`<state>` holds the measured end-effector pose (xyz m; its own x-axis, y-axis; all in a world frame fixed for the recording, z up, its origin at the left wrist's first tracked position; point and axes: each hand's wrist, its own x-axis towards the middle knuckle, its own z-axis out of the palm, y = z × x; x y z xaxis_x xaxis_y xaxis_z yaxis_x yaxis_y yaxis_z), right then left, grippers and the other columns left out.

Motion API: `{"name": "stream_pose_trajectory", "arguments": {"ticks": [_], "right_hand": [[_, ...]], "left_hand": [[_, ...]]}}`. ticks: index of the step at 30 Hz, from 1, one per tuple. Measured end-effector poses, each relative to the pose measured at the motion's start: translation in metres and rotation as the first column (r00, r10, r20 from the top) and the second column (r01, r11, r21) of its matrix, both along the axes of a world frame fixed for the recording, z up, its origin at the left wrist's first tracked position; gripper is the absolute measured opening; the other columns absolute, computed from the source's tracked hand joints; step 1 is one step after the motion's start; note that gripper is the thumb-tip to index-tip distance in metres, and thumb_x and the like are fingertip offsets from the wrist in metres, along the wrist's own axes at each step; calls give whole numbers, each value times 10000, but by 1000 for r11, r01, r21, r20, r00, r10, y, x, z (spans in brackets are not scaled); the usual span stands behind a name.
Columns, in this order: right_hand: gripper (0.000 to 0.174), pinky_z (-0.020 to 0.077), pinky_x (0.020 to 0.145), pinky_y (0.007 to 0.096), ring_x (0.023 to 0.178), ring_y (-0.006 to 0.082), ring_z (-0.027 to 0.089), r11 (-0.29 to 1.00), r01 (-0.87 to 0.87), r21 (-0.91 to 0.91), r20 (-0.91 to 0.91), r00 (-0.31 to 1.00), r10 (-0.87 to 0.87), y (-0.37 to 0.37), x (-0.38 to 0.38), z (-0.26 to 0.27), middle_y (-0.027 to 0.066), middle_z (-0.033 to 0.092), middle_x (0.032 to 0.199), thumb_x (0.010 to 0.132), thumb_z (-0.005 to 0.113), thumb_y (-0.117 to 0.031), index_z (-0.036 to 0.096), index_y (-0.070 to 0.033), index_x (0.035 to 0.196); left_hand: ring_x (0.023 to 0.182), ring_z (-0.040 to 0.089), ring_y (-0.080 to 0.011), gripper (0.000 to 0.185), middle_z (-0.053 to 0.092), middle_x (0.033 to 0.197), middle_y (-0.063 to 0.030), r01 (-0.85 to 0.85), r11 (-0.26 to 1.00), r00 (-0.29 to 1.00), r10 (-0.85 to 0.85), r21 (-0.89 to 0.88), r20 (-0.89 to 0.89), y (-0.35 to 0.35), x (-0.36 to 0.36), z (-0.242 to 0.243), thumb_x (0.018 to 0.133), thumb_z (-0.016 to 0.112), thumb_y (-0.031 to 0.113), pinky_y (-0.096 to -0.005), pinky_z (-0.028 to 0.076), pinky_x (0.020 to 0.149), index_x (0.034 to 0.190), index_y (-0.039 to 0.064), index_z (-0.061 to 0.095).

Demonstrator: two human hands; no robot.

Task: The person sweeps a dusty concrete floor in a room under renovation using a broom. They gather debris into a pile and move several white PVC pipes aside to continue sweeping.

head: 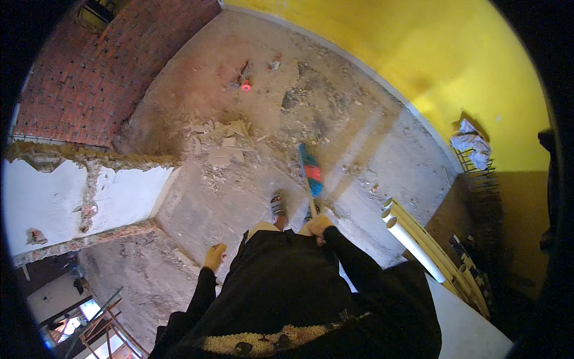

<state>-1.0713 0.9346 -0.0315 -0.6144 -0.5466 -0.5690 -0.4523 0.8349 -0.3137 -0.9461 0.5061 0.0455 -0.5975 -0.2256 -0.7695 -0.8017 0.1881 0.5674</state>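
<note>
My right hand (320, 225) grips the pale handle (312, 203) of a broom just in front of my body. The broom's blue-green and red bristle head (312, 172) is on the dusty floor (358, 148), ahead of my sandalled feet. Away to my left side hangs my left hand (215, 256), loosely curled, with nothing seen in it. Beyond the broom, to the left, lies a heap of broken tile pieces and rubble (228, 139). Loose grit and dark debris (298, 96) spread across the floor farther ahead.
A tool with an orange-red disc-shaped end (245, 86) lies on the far floor. Several plastic pipes (415, 247) lean at my right. A wire rack with cloth (473, 146) stands by the yellow wall (426, 45). Left are a brick wall (107, 72) and a broken white wall (125, 193).
</note>
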Motion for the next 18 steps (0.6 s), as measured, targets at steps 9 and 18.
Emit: {"name": "stream_pose_trajectory", "arguments": {"ticks": [9, 18], "right_hand": [[170, 456, 474, 417, 553, 298, 604, 926, -91, -365, -88, 994, 63, -36, -41, -13, 136, 591, 589, 750, 549, -220, 604, -73, 686], [209, 379, 388, 308, 424, 143, 480, 304, 948, -100, 754, 271, -599, 77, -10, 93, 70, 502, 545, 762, 570, -232, 552, -25, 743]], "left_hand": [[939, 539, -246, 445, 533, 1064, -153, -112, 993, 972, 100, 41, 214, -5, 45, 14, 821, 611, 337, -382, 488, 800, 1016, -58, 546], [743, 578, -148, 383, 594, 837, -34, 385, 860, 830, -481, -335, -283, -4, 24, -30, 816, 630, 347, -252, 422, 527, 1059, 55, 587]]}}
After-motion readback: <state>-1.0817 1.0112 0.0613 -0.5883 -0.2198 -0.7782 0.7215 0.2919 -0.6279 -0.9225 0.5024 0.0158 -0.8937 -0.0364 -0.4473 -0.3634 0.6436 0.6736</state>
